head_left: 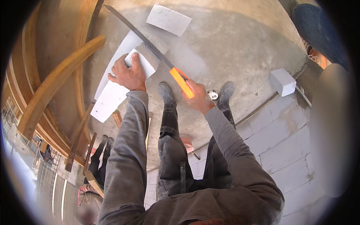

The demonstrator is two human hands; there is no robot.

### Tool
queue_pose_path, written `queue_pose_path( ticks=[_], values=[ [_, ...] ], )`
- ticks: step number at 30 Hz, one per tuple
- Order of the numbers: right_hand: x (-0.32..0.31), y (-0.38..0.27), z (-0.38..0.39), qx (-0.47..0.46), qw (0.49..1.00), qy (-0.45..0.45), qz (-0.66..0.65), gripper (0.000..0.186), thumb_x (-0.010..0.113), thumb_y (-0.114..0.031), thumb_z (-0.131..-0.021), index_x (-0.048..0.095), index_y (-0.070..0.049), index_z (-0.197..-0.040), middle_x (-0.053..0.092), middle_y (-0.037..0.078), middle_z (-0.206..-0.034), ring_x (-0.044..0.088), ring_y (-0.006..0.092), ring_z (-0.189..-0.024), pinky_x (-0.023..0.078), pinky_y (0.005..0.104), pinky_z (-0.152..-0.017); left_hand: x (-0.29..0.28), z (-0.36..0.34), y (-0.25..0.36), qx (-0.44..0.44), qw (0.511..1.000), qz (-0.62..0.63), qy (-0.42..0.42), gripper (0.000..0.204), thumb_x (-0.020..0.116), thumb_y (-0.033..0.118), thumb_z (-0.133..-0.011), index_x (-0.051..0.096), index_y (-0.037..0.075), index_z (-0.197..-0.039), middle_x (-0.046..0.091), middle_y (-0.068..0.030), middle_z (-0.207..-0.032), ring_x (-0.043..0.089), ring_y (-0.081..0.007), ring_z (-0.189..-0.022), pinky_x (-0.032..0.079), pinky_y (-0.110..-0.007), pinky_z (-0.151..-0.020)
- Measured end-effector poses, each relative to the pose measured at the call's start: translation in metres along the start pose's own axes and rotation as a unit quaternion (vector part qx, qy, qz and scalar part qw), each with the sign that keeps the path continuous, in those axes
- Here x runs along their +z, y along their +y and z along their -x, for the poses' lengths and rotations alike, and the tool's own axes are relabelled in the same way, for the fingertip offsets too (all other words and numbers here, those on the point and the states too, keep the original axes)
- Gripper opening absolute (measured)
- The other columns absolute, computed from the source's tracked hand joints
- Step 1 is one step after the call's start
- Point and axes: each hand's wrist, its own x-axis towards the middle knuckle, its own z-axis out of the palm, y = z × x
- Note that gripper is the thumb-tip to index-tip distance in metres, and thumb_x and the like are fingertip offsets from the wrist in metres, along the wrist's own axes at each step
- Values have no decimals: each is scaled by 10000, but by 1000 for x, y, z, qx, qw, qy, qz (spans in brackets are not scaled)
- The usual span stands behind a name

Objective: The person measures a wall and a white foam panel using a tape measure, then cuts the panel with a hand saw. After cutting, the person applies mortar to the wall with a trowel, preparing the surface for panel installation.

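A long white lightweight concrete block lies aslant ahead of me, left of my boots. My left hand grips it from above near its far end, fingers curled over the surface. In my right hand is a handsaw with an orange handle, my fingers wrapped round the grip. Its long toothed blade slants away to the far left, passing by the block's far end. Whether the teeth touch the block I cannot tell.
Another block lies farther off; a smaller one sits at the right, by a block wall. A tape measure lies between my boots. Curved-looking timber beams stand left. Other people are at lower left and upper right.
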Motion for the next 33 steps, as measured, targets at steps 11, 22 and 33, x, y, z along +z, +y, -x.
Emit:
queue_pose_path(
  ticks=[11,22,33],
  values=[
    [-37,72,38,30,985,53,163,172,666,-133,-779,591,-70,-920,647,138,-822,631,365,-759,493,444,-660,-3,7,-7,16,999,36,24,284,524,309,-884,678,113,-1021,648,-59,-1021,547,-237,-1074,82,-616,-1096],
    [-201,68,55,127,792,-86,591,591,678,-86,-763,449,-97,-1308,538,147,-1204,493,369,-1152,414,447,-962,-13,5,-25,6,985,159,60,529,567,263,-833,477,68,-1317,500,-147,-1304,412,-299,-1277,47,-596,-1128],
    [-151,-120,146,74,831,-230,500,724,707,-130,-769,364,-18,-1397,464,235,-1333,430,389,-1258,340,437,-1066,-275,327,-247,-350,880,145,-285,563,609,215,-846,433,42,-1352,471,-216,-1332,495,-383,-1191,403,-441,-1023]
  ],
)
